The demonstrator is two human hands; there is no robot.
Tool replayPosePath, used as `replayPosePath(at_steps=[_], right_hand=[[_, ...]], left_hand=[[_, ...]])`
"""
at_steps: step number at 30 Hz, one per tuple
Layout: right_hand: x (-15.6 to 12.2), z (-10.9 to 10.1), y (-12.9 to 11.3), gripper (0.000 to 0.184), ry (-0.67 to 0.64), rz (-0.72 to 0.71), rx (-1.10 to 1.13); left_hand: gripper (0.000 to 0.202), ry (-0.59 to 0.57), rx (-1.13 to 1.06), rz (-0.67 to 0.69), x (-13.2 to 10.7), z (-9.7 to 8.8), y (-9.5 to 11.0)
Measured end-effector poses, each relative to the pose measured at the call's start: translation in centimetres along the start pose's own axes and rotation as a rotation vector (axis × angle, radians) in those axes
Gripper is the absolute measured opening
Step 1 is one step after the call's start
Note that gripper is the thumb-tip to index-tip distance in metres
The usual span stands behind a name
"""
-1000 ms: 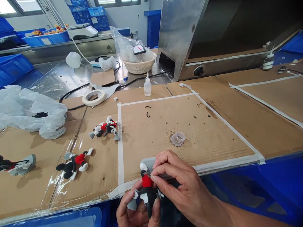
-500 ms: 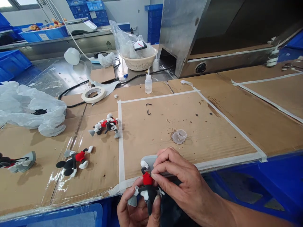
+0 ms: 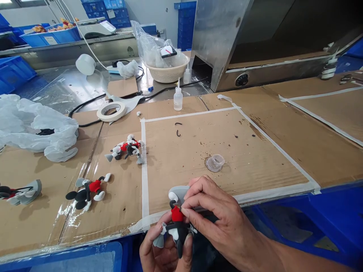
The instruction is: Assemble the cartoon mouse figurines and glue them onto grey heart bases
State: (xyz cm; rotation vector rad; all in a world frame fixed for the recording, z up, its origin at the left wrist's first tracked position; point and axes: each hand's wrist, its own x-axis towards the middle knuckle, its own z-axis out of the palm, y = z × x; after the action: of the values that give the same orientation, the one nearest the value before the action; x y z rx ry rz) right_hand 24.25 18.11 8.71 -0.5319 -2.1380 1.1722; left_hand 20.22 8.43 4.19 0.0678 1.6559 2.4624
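Cardboard-covered worktop (image 3: 193,151) is stretching ahead. At its near edge, the left hand (image 3: 166,260) is gripping a figurine (image 3: 179,231); the right hand (image 3: 215,219) is pinching it beside its red shorts (image 3: 177,214) (exact contact hidden). Step looks like close fingertip adjustment; next move probably calling for steady support.
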Motion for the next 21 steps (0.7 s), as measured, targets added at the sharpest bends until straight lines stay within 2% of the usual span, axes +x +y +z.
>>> replayPosePath(at_steps=[21], right_hand=[[-0.28, -0.30, -0.21, 0.024, -0.037, -0.034, -0.004]], left_hand=[[0.048, -0.015, -0.042, 0.104, -0.23, -0.13, -0.53]])
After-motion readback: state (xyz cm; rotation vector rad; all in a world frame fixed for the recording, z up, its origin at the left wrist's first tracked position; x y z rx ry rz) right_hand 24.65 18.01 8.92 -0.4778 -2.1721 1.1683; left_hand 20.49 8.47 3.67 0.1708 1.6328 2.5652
